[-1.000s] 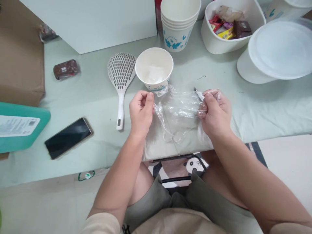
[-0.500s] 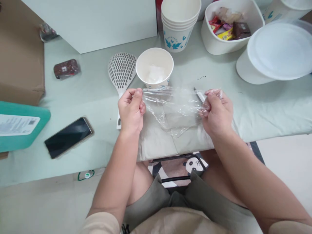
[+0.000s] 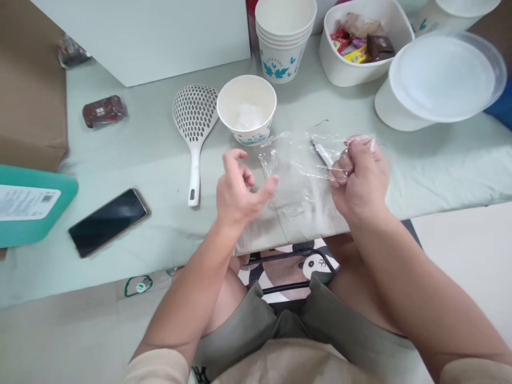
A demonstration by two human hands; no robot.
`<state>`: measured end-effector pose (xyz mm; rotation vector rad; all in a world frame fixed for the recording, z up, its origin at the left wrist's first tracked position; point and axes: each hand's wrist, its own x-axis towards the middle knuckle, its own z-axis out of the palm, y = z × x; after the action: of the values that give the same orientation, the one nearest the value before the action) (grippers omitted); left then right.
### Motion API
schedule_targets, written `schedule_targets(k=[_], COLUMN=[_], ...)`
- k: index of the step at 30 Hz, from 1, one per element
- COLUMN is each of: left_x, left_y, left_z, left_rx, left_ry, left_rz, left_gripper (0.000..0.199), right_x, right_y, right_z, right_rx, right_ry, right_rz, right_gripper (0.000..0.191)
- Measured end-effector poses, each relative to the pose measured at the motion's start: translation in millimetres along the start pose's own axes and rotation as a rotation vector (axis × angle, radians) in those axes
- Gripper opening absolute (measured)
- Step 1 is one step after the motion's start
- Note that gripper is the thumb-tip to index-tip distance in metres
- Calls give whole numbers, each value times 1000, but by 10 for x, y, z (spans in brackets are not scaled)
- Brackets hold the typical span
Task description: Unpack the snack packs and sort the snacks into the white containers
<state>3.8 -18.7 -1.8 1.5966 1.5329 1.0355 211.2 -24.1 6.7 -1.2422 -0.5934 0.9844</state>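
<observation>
A clear plastic bag [image 3: 298, 170] hangs crumpled from my right hand [image 3: 360, 176], whose fingers are closed on its right end. My left hand [image 3: 244, 189] is empty, thumb and fingers apart, just left of the bag's loose edge. Beyond the hands stands a white paper cup [image 3: 247, 106] with a whitish translucent lump inside. A white slotted skimmer [image 3: 195, 144] lies left of the cup. Behind the bag, partly covered by it, rests a thin pen-like item [image 3: 322, 153] with a dark tip and a white body.
A stack of paper cups [image 3: 282, 48], a tub of wrapped snacks [image 3: 340, 69] and a lidded white container [image 3: 400, 109] stand at the back. At left lie a phone [image 3: 109, 221], a brown wrapped snack [image 3: 103, 111] and a green box [image 3: 48, 213]. The table's front edge [image 3: 192, 256] runs above my knees.
My left hand has let go of the plastic bag, opened and moved right. The bag, stretched between both hands before, now hangs slack from my right hand. The view has shifted slightly.
</observation>
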Motion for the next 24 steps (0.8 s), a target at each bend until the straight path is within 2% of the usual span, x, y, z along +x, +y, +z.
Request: schedule_targets(k=[2, 4, 6, 8, 11, 14, 18, 21, 24], left_x=[-67, -97, -94, -73, -32, 6, 63, 106, 128], left_y=[54, 72, 53, 22, 3, 25, 44, 31, 20], left_z=[10, 9, -6, -28, -57, -79, -120, -164, -204], left_rx=[140, 205, 121, -71, -354, -527, -682, -772, -774], left_ry=[-154, -283, -352, -376, -386, -363, -261, -171, -159], left_rz=[-1, 13, 27, 23, -31, -113, -217, -245, -251], left_gripper=[56, 38, 22, 18, 23, 27, 27, 28, 32], right_x=[-15, -19, -12, 3, 38, 92, 177, 212, 200], right_y=[-8, -19, -40, -72, -123, -154, -179, -226, -293], right_z=[-14, -21, -20, -18, -33, -84, -166, -176, -131], right_rx=[-21, -34, -31, -16, -11, -25, -50, -33, -5], right_ry=[-11, -3, 26, 79, 142, 163, 201, 253, 300], right_rz=[-3, 1, -8, -23, -24, -15, -36, -31, 17], right_gripper=[35, 33, 30, 24, 17, 16, 19, 23, 25])
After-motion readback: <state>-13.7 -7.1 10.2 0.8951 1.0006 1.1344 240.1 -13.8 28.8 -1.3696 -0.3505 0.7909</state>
